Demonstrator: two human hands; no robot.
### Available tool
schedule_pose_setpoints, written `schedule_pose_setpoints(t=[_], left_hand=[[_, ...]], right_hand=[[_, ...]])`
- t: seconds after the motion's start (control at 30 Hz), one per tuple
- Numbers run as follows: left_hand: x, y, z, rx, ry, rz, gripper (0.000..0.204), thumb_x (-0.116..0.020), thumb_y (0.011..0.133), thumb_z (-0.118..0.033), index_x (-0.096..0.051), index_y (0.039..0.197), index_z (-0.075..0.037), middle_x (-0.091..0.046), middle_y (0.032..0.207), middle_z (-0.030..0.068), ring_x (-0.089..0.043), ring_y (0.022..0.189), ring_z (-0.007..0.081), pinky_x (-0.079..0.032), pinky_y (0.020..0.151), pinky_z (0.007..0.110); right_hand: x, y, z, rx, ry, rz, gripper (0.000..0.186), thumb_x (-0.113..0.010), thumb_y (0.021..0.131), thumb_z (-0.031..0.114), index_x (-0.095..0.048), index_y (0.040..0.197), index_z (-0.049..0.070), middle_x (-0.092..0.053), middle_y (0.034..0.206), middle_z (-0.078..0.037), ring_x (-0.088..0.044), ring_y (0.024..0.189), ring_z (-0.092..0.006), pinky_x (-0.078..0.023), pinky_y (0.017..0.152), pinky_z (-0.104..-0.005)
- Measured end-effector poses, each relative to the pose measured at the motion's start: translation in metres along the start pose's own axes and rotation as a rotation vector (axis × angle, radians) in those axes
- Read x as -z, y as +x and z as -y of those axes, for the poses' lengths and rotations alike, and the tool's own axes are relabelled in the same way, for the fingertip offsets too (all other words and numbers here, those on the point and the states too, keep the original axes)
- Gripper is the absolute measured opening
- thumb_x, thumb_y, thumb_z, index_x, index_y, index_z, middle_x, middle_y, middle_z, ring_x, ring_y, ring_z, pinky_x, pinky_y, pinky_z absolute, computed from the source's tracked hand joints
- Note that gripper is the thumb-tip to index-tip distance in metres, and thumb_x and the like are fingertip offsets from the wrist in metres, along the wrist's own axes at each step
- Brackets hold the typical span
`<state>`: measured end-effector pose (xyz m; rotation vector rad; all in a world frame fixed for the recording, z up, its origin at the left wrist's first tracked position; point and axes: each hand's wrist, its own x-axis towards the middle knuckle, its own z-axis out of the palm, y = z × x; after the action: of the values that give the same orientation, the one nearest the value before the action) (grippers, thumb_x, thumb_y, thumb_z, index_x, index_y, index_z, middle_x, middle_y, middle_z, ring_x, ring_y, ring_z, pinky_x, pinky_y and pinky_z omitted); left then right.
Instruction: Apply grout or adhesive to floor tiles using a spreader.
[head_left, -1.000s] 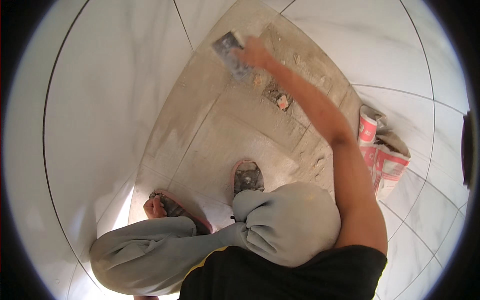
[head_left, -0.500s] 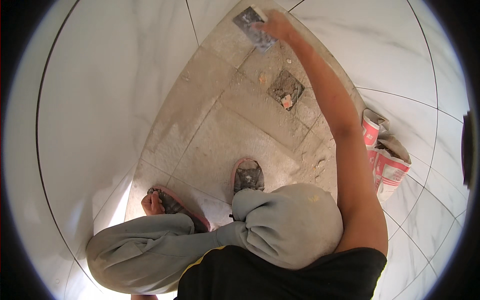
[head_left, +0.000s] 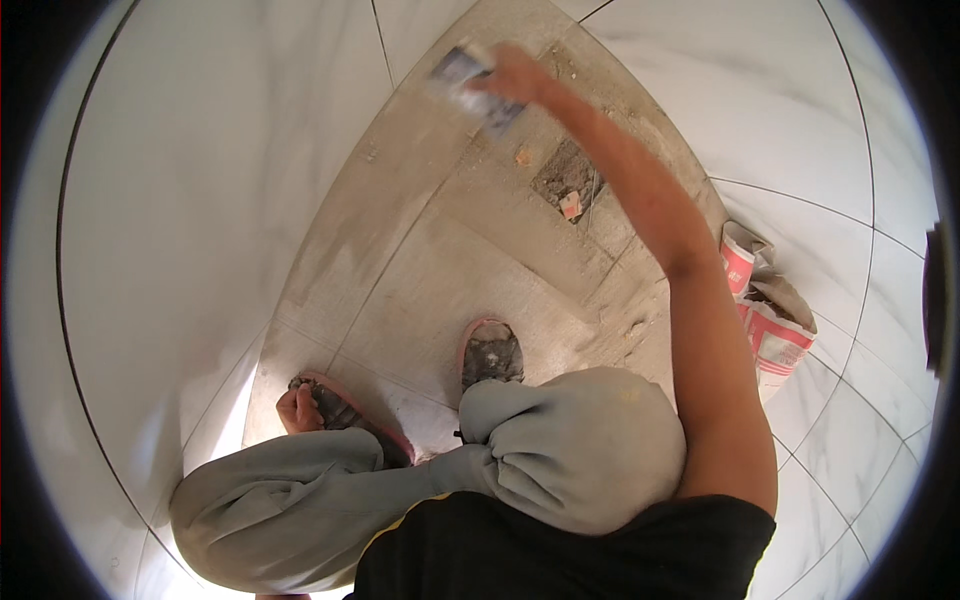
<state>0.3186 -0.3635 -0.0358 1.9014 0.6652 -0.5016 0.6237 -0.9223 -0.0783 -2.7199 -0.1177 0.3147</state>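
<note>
Out at the far end of the floor, my right hand (head_left: 515,78) is closed on a flat rectangular grey plate (head_left: 478,88). Motion blurs the plate, and its exact kind is unclear. It is held low over the dusty tiled floor (head_left: 400,230), but I cannot tell whether it touches. My left hand (head_left: 297,408) is beside the toe of my dirty left shoe (head_left: 338,402), below my bent knee. Its fingers are curled together; whatever they hold, if anything, is hidden.
A square hole (head_left: 556,180) in the floor holds rubble and a small orange-and-white scrap (head_left: 571,206). Red-and-white bags (head_left: 778,340), torn open, stand against the right wall. White marbled tile walls (head_left: 200,150) close in on both sides. My right shoe (head_left: 491,352) rests mid-floor.
My right hand has swept the plate to the left and nearer to me. My left hand stays beside the shoe.
</note>
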Motion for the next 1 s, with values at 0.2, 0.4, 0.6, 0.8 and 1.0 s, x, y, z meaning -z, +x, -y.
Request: schedule_pose_setpoints(t=[0.2,0.4,0.6,0.8,1.0], left_hand=[[0.003,-0.002,-0.001,-0.061,-0.015,-0.01,0.041,-0.06,0.087,-0.028,-0.048,0.055,-0.006,-0.042,0.041,0.0019,-0.034,0.031,0.0091,-0.023,0.031,0.027],[0.008,0.007,0.015,0.009,-0.095,-0.04,0.04,-0.06,0.087,-0.026,-0.046,0.056,-0.006,-0.043,0.042,0.0009,-0.033,0.031,0.008,-0.022,0.031,0.026],[0.001,0.002,-0.003,-0.054,0.074,0.014,0.04,-0.06,0.087,-0.029,-0.047,0.056,-0.006,-0.044,0.045,0.0004,-0.036,0.034,0.0084,-0.023,0.031,0.027],[0.008,-0.001,0.003,0.072,-0.033,0.005,0.036,-0.06,0.087,-0.024,-0.05,0.058,-0.006,-0.044,0.045,0.0004,-0.037,0.033,0.0084,-0.024,0.031,0.027],[0.004,0.001,0.009,0.059,-0.072,-0.02,0.035,-0.061,0.087,-0.024,-0.05,0.058,-0.006,-0.044,0.045,0.0009,-0.037,0.033,0.0089,-0.025,0.031,0.026]], right_hand=[[0.044,-0.003,-0.006,-0.218,0.23,0.144,0.077,-0.071,0.067,0.058,-0.059,0.102,-0.009,-0.06,0.104,-0.026,-0.059,0.099,-0.0357,-0.046,0.085,-0.0432],[0.002,-0.009,0.032,-0.072,0.072,0.044,0.06,-0.078,0.065,0.044,-0.061,0.094,-0.006,-0.065,0.084,-0.025,-0.066,0.079,-0.0312,-0.051,0.072,-0.0369],[-0.007,-0.005,0.021,0.066,0.133,-0.186,0.058,-0.074,0.067,0.047,-0.063,0.09,-0.005,-0.064,0.081,-0.024,-0.064,0.079,-0.0352,-0.049,0.075,-0.0399],[0.009,0.003,-0.001,-0.009,0.107,-0.238,0.06,-0.074,0.066,0.046,-0.061,0.08,-0.012,-0.061,0.078,-0.029,-0.062,0.079,-0.038,-0.047,0.077,-0.0428],[-0.005,0.008,0.04,0.073,-0.031,-0.089,0.062,-0.072,0.068,0.047,-0.062,0.087,-0.011,-0.065,0.077,-0.025,-0.066,0.074,-0.034,-0.052,0.068,-0.0401]])
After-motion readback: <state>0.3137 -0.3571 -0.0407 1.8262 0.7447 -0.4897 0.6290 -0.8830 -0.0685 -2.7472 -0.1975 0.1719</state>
